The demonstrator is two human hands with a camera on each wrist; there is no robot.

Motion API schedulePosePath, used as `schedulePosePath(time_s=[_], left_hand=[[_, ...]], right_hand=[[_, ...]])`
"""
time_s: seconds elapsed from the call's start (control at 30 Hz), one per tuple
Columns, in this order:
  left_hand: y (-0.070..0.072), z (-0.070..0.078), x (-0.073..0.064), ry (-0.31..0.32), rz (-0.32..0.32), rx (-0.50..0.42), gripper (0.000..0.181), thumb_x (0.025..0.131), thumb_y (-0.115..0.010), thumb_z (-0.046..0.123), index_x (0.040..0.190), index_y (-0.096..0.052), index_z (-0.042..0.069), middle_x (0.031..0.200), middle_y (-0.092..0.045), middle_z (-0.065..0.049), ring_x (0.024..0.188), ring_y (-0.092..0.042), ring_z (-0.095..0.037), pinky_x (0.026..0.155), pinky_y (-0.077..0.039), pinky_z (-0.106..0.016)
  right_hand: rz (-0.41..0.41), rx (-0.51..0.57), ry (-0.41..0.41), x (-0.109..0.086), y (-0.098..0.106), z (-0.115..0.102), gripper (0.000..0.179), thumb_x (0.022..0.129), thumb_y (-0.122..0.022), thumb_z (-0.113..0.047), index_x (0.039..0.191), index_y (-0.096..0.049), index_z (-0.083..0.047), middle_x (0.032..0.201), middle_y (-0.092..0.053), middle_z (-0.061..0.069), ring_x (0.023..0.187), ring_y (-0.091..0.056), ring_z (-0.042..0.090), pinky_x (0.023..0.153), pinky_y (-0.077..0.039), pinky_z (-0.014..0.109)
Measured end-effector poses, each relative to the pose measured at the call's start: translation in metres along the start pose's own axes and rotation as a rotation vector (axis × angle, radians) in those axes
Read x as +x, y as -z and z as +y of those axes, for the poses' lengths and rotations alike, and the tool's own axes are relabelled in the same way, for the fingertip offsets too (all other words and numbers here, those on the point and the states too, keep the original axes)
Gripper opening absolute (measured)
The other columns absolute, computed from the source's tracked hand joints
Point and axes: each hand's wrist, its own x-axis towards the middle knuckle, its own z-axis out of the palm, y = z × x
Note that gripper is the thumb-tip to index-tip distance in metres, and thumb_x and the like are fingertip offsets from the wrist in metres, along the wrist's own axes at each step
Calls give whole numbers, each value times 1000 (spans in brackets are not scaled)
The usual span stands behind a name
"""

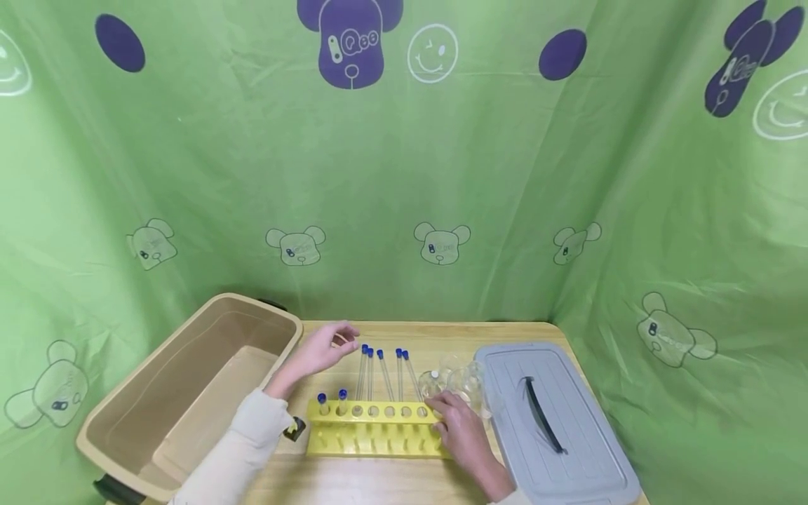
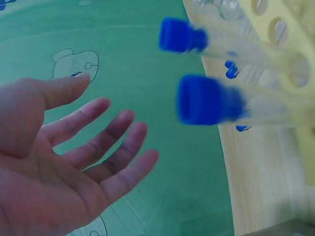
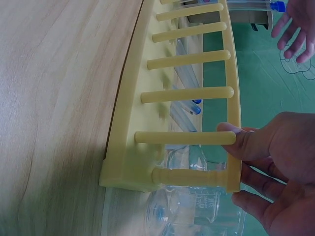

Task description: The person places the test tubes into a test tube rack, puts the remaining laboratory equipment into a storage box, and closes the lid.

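Note:
A yellow test tube rack (image 1: 372,449) stands on the table. Two blue-capped test tubes (image 1: 343,397) are upright in its left holes. Behind the rack, several more blue-capped test tubes (image 1: 385,372) lie on the tabletop. My left hand (image 1: 325,349) hovers beyond the rack's left end; its fingers are spread and only lightly bent in the left wrist view, with nothing in them. With my right hand (image 3: 278,167) I pinch the rack's top plate at its right end, thumb on one side and fingers on the other.
Left of the rack stands a large tan bin (image 1: 189,393). A grey lid (image 1: 555,421) with a dark handle lies at the right. Clear glassware (image 1: 463,382) is grouped between rack and lid. A small black-and-yellow object (image 1: 294,428) sits by the rack's left end. Green curtains surround the table.

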Motion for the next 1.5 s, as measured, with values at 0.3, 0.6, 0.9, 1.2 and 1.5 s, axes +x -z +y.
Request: schedulePosePath(time_s=[0.3, 0.6, 0.9, 1.2, 1.5], left_hand=[[1, 1, 40, 121, -134, 110, 31, 93, -75, 16, 117, -68, -2, 106, -72, -16, 95, -68, -27, 85, -60, -40], [-4, -16, 66, 192, -191, 202, 40, 89, -80, 18, 120, -67, -4, 116, -69, -24, 108, -66, -38, 92, -59, -49], [-20, -47, 80, 229, -219, 183, 41, 84, -84, 17, 116, -67, -5, 109, -70, -21, 102, -66, -35, 89, -59, -45], [-30, -70, 82, 280, -280, 189, 41, 83, -84, 17, 114, -67, -5, 106, -70, -17, 94, -66, -29, 84, -60, -42], [-47, -84, 83, 409, -314, 169, 21, 86, -83, 14, 95, -67, 3, 90, -64, -9, 81, -64, -27, 74, -63, -43]], right_hand=[[-1, 14, -3, -1, -2, 2, 51, 68, -87, 6, 117, -75, -5, 109, -70, 2, 96, -66, 19, 79, -62, 33], [-12, 13, -9, -2, 3, 0, 51, 70, -86, 6, 118, -75, -5, 110, -68, 0, 97, -65, 17, 79, -62, 31], [-29, 24, -39, -1, 5, -2, 49, 72, -85, 6, 118, -75, -5, 110, -68, -1, 95, -66, 18, 78, -61, 32], [-25, 35, -29, -4, 3, -2, 50, 70, -86, 5, 118, -75, -4, 108, -68, -1, 92, -66, 16, 75, -61, 31], [-28, 15, -30, -3, 5, -5, 49, 71, -87, 4, 118, -75, -4, 107, -68, -1, 94, -65, 17, 78, -62, 32]])
